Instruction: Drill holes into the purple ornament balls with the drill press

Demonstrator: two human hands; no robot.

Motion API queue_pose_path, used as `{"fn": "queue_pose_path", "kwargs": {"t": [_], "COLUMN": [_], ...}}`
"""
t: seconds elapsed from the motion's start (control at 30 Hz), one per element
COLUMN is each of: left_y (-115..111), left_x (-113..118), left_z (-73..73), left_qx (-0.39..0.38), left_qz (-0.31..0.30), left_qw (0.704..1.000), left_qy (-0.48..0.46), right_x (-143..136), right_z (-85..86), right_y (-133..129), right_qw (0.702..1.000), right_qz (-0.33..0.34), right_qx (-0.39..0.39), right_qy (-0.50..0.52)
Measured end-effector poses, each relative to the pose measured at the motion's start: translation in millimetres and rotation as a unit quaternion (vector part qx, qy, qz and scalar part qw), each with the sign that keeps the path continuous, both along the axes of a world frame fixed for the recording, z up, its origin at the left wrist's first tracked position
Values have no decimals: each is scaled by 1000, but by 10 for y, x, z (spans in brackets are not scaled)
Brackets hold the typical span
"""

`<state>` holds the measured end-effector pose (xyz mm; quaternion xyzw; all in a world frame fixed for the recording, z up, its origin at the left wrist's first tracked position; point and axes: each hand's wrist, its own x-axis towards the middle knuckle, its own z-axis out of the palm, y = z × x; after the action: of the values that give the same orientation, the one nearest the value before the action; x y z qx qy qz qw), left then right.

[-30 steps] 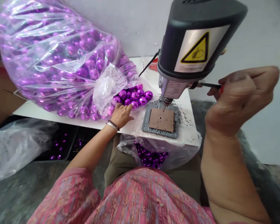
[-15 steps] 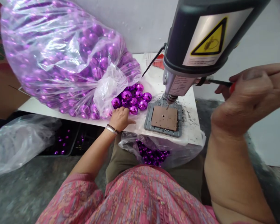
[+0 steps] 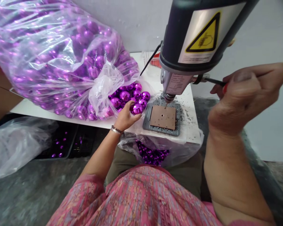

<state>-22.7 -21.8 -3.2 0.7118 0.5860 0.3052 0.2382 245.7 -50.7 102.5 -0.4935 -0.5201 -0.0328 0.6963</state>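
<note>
My left hand (image 3: 126,118) is at the front of a pile of shiny purple faceted balls on the table, thumb and fingers closed about one purple ball (image 3: 137,108). Its other fingertips are hidden behind the hand. My right hand (image 3: 240,94) grips the feed lever (image 3: 214,81) of a bench drill press (image 3: 176,47); a bit of red shows at the lever's end. Under the drill bit (image 3: 166,105) lies a brown square plate (image 3: 163,117) with a small hole, on the grey drill base (image 3: 147,124). The bit stands above the plate.
A big clear bag (image 3: 49,62) of purple balls fills the table's left side. An open plastic bag (image 3: 186,147) with more balls hangs at the front edge over my lap. Dark shavings lie round the base. Crates (image 3: 61,144) with a few balls are at lower left.
My left hand has moved right along the pile, its thumb and fingers now around a ball. My right hand stays on the lever. The whole view has shifted slightly.
</note>
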Motion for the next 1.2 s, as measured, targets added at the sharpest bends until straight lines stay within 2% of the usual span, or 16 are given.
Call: {"fn": "queue_pose_path", "kwargs": {"t": [0.03,0.1,0.17,0.23,0.3,0.43,0.63,0.7,0.8,0.87,1.0,1.1,1.2], "left_y": [-40,-120,-185,-228,-246,-261,-315,-296,-217,-153,-75,-68,-62], "left_x": [-12,11,94,210,326,482,506,479,440,429,445,476,508], "left_z": [-9,-6,4,-6,-47,-143,-118,-112,-117,-113,-74,-45,-30], "left_qx": [-14,-98,-196,-261,-291,-284,-289,-272,-212,-181,-177,-206,-214], "left_qz": [-23,-68,-83,-75,-62,-50,-81,-87,-71,-74,-102,-86,-66], "left_qw": [995,958,910,875,850,828,826,853,913,931,943,945,945], "left_qy": [-99,-263,-355,-402,-435,-481,-477,-437,-341,-307,-263,-237,-238], "right_x": [0,-8,-19,-26,-26,-11,12,5,-21,-35,-27,9,77], "right_z": [-6,-6,6,18,19,-11,-33,-29,24,121,457,700,816], "right_y": [3,7,7,4,2,13,34,25,13,33,173,333,509], "right_qw": [1000,1000,1000,1000,1000,1000,1000,1000,1000,1000,998,991,986], "right_qz": [0,-1,1,3,2,7,23,23,21,17,5,5,5], "right_qx": [2,9,12,11,6,2,13,11,-1,-18,-68,-129,-164], "right_qy": [3,11,20,25,26,18,5,4,6,10,6,22,30]}}
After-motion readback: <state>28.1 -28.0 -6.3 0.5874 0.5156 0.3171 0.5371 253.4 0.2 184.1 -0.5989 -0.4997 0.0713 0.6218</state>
